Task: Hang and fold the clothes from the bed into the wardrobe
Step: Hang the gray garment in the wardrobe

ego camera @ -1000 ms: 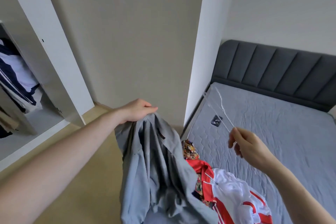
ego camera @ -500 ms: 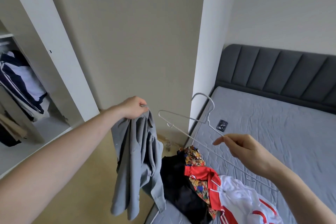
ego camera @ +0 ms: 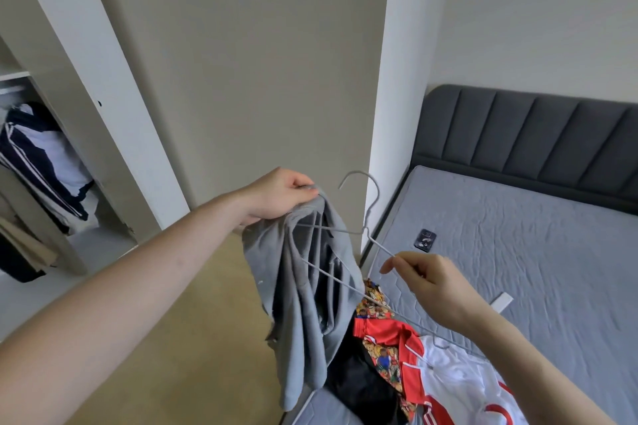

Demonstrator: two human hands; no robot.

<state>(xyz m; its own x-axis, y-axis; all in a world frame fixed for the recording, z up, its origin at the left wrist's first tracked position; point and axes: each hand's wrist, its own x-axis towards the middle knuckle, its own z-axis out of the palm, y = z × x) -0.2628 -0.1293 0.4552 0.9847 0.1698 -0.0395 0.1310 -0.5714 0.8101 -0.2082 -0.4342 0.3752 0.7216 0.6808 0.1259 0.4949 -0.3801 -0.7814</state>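
My left hand [ego camera: 276, 198] grips the top edge of a grey garment [ego camera: 307, 290], which hangs down over the floor beside the bed. My right hand [ego camera: 429, 283] pinches a thin white wire hanger [ego camera: 366, 233] by one sloping arm. The hanger's left end pokes into the grey garment's opening just below my left hand, and its hook points up. On the bed's near corner lies a pile of clothes: a red and white jersey [ego camera: 459, 379], a colourful patterned piece [ego camera: 374, 302] and a black garment [ego camera: 362, 386]. The open wardrobe [ego camera: 41, 183] is at the left.
A navy and white jacket [ego camera: 45, 162] hangs inside the wardrobe above beige and dark items. The grey mattress [ego camera: 538, 252] holds a black phone [ego camera: 425, 239] and a small white strip [ego camera: 501, 302]. A dark padded headboard [ego camera: 524, 138] backs the bed. Tan floor lies below my left arm.
The hanger has swung left and its end has entered the grey garment. My left hand has kept its grip on the cloth, and the view has turned a little further toward the bed.
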